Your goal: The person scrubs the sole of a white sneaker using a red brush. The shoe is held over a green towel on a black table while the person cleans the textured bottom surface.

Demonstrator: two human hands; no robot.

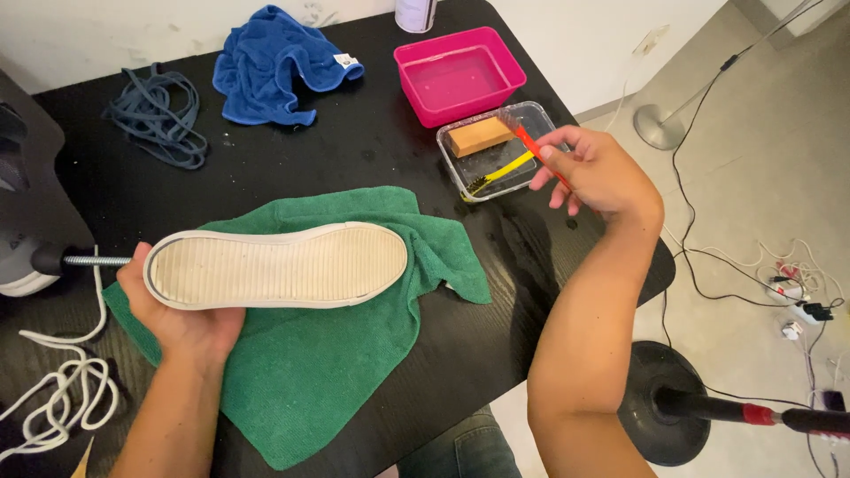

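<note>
White-soled shoe [274,265] is held sole-up over the green cloth [336,354] by left hand [181,323], fingers wrapped on its heel. Right hand [598,173] fingers pinch the red-handled brush [529,142] above the clear tray [500,150]; bristles should be kept wetted.

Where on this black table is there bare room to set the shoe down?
Bare patches: the table between the blue cloth and green cloth, and between the dark laces and the shoe. Crowded: the far right corner with the pink tub and clear tray, and the left edge with white laces.
</note>
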